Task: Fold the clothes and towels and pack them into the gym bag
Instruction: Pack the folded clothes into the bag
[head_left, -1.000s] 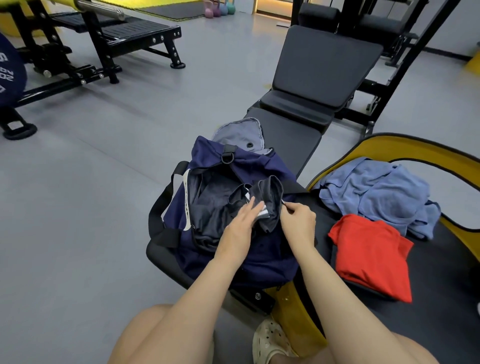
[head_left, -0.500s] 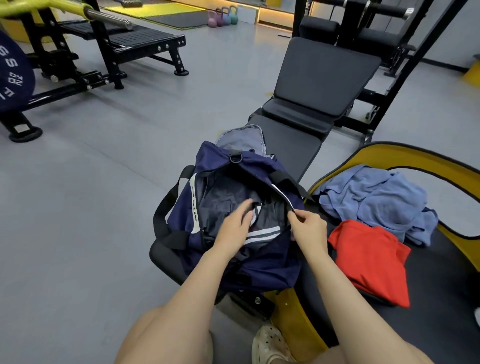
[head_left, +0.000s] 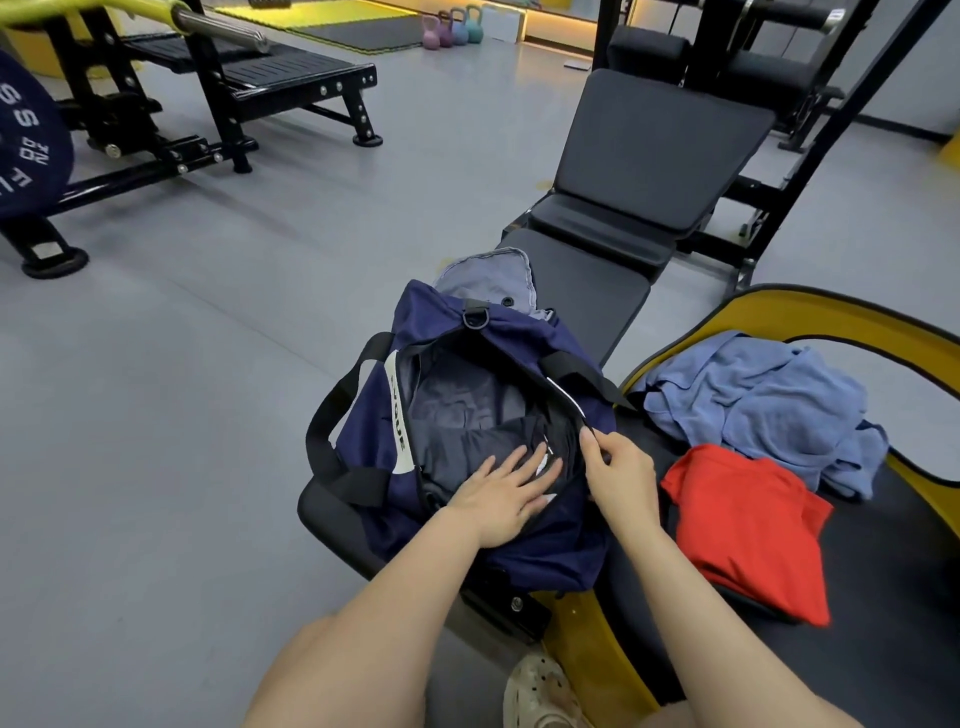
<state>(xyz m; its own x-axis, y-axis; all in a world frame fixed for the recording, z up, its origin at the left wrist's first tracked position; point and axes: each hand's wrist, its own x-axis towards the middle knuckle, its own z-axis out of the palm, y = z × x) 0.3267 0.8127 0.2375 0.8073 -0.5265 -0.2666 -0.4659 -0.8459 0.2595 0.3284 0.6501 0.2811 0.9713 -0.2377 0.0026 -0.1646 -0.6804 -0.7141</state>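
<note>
A navy gym bag (head_left: 550, 540) stands open on the near end of a black bench. A dark garment with white stripes (head_left: 478, 447) lies inside it. My left hand (head_left: 501, 493) presses flat on that garment with straight fingers. My right hand (head_left: 618, 473) pinches the bag's right rim and holds the opening apart. To the right, a folded red shirt (head_left: 748, 525) lies on a black pad. Behind the shirt, a blue towel (head_left: 763, 400) lies crumpled.
The black bench (head_left: 587, 291) runs away from me to a raised backrest (head_left: 660, 145). A yellow-edged curved pad (head_left: 810, 317) carries the red shirt and towel. A barbell rack with a weight plate (head_left: 26, 150) stands at far left. Grey floor lies on the left.
The dark garment, held up at the bag's mouth a second ago, is now down inside the bag. My left hand went from gripping it to pressing it flat. My right hand now holds the rim.
</note>
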